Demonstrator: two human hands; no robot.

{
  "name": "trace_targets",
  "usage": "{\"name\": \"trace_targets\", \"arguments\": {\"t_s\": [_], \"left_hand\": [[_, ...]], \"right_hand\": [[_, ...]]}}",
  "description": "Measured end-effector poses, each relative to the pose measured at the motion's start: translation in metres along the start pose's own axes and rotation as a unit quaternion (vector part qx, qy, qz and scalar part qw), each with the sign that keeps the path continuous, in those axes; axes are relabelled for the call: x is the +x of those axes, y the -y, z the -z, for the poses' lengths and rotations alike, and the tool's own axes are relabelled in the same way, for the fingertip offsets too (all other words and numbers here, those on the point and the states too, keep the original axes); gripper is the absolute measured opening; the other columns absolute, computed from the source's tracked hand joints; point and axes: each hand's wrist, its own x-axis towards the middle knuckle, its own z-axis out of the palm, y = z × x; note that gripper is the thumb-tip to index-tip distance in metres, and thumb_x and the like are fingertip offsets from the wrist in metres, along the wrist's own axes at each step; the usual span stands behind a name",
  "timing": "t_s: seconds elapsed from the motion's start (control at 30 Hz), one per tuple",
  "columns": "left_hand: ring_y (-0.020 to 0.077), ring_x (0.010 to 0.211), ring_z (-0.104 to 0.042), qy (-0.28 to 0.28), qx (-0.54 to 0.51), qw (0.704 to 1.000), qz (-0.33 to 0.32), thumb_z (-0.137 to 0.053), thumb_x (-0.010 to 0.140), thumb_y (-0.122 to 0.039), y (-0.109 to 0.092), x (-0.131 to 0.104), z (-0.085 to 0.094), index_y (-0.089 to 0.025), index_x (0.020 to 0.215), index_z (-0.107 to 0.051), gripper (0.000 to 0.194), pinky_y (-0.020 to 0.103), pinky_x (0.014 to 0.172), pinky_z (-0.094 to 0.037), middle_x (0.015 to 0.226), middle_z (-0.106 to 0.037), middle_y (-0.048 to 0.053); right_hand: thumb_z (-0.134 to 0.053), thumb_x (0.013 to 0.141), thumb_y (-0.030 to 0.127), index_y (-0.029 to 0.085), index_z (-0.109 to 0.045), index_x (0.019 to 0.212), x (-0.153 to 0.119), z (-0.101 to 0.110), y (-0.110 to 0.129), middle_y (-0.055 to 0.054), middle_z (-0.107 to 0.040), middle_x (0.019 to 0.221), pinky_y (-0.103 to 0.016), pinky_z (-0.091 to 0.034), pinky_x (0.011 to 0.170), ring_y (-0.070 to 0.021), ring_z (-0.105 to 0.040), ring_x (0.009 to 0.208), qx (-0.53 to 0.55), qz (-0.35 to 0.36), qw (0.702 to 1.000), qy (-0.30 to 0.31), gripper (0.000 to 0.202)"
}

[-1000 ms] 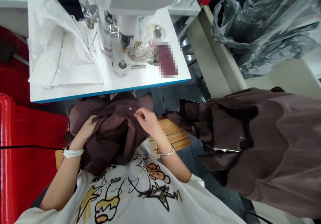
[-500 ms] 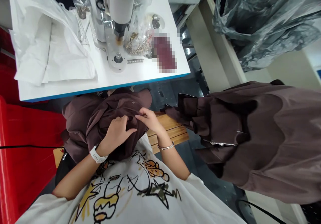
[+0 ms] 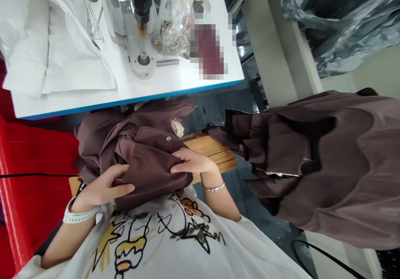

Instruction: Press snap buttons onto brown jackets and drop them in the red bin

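A brown garment (image 3: pixel 150 166) lies bunched across my lap, with a small round snap showing near its upper folded edge. My left hand (image 3: pixel 106 187), wearing a white watch, grips the garment's left part between thumb and fingers. On the other side my right hand (image 3: pixel 195 161), with a silver bangle at the wrist, pinches the garment near its right edge, where a dark zipper shows. The fingertips of both hands are partly hidden by the cloth. Above them stands a white press machine (image 3: pixel 142 64) on the white table (image 3: pixel 125 97).
Brown garments (image 3: pixel 343 166) hang over a grey bin at the right, below a grey plastic bag (image 3: pixel 353 33). A red bin (image 3: pixel 46 154) stands at the left. The table holds a bag of metal parts (image 3: pixel 173 33), a spring (image 3: pixel 168 62) and white packaging (image 3: pixel 71 54).
My left hand has moved left and down, and my right hand slightly right and down. The garment between them is spread wider, with its snap and zipper edge more exposed. The view has shifted slightly.
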Motion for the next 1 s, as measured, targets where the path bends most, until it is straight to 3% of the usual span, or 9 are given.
{"name": "trace_targets", "arguments": {"t_s": [0.1,0.23,0.33,0.43,0.57,0.7,0.77,0.9,1.0], "left_hand": [[0.0187,0.069,-0.056,0.026,0.096,0.994,0.033,-0.048,0.079,-0.042,-0.012,0.006,-0.004,-0.018,0.077,-0.059,0.026,0.026,0.063,-0.045,0.073,-0.06,0.002],[0.0205,0.089,-0.056,0.009,0.129,0.991,-0.04,-0.041,0.085,-0.031,-0.017,0.006,-0.002,-0.02,0.096,-0.06,0.024,0.028,0.083,-0.043,0.098,-0.062,0.004],[0.0203,0.095,-0.055,0.031,0.095,0.992,-0.075,-0.04,0.086,-0.027,-0.008,0.001,-0.002,-0.021,0.111,-0.054,0.03,0.029,0.089,-0.042,0.11,-0.059,0.006],[0.0209,0.094,-0.056,0.065,0.065,0.993,-0.08,-0.043,0.083,-0.023,0.0,-0.002,-0.006,-0.021,0.113,-0.054,0.032,0.028,0.084,-0.046,0.102,-0.063,0.006],[0.021,0.09,-0.058,0.042,0.047,0.994,-0.087,-0.048,0.079,-0.019,0.006,-0.004,-0.008,-0.02,0.107,-0.058,0.03,0.029,0.081,-0.047,0.093,-0.065,0.006],[0.0174,0.079,-0.06,-0.031,0.002,0.991,-0.127,-0.047,0.08,-0.018,0.011,-0.008,0.0,-0.019,0.089,-0.065,0.021,0.025,0.074,-0.048,0.089,-0.065,0.005],[0.0159,0.073,-0.059,-0.089,-0.033,0.984,-0.152,-0.049,0.079,-0.018,0.015,-0.014,0.003,-0.018,0.076,-0.067,0.018,0.024,0.069,-0.048,0.086,-0.065,0.004],[0.013,0.058,-0.056,-0.206,-0.199,0.948,-0.139,-0.056,0.077,-0.026,0.021,-0.028,0.001,-0.021,0.084,-0.065,0.013,0.023,0.058,-0.047,0.07,-0.064,0.0],[0.014,0.058,-0.056,-0.108,-0.182,0.974,-0.085,-0.058,0.076,-0.033,0.011,-0.031,0.001,-0.019,0.089,-0.064,0.02,0.023,0.058,-0.048,0.068,-0.063,0.0]], "right_hand": [[-0.061,0.07,0.046,0.011,-0.053,0.063,0.001,-0.006,0.001,0.002,-0.045,0.058,-0.02,-0.035,0.053,-0.0089,-0.041,0.057,-0.012,0.038,0.998,-0.046,0.037],[-0.067,0.067,0.04,0.011,-0.049,0.054,-0.009,-0.02,0.02,0.004,-0.039,0.051,-0.019,-0.033,0.048,-0.0072,-0.039,0.05,-0.075,0.113,0.989,-0.066,0.036],[-0.062,0.075,0.032,0.01,-0.057,0.065,-0.013,-0.034,0.044,-0.008,-0.055,0.086,-0.024,-0.044,0.072,-0.0159,-0.054,0.081,-0.138,0.188,0.972,0.0,0.024],[-0.057,0.079,0.029,0.011,-0.061,0.073,-0.01,-0.049,0.063,-0.016,-0.032,0.13,-0.038,-0.028,0.1,-0.0293,-0.028,0.124,-0.24,0.19,0.949,0.077,0.019],[-0.052,0.081,0.028,0.013,-0.06,0.071,-0.002,-0.06,0.072,-0.012,-0.022,0.138,-0.045,-0.016,0.105,-0.0328,-0.01,0.132,-0.306,0.152,0.932,0.121,0.02],[-0.051,0.082,0.026,0.015,-0.059,0.073,0.0,-0.059,0.069,-0.011,-0.041,0.125,-0.042,-0.023,0.102,-0.0282,-0.028,0.125,-0.299,0.152,0.935,0.119,0.016],[-0.05,0.084,0.028,0.015,-0.056,0.072,-0.001,-0.054,0.067,-0.008,-0.056,0.098,-0.034,-0.033,0.093,-0.0204,-0.049,0.103,-0.266,0.14,0.949,0.096,0.018],[-0.042,0.088,0.038,0.016,-0.047,0.067,-0.008,-0.039,0.059,0.004,-0.042,0.053,-0.022,-0.035,0.055,-0.0092,-0.043,0.052,-0.215,0.049,0.975,-0.001,0.031],[-0.04,0.088,0.038,0.016,-0.047,0.066,-0.011,-0.03,0.053,0.004,-0.043,0.055,-0.022,-0.031,0.054,-0.0088,-0.041,0.053,-0.214,0.003,0.977,-0.014,0.032]]}}
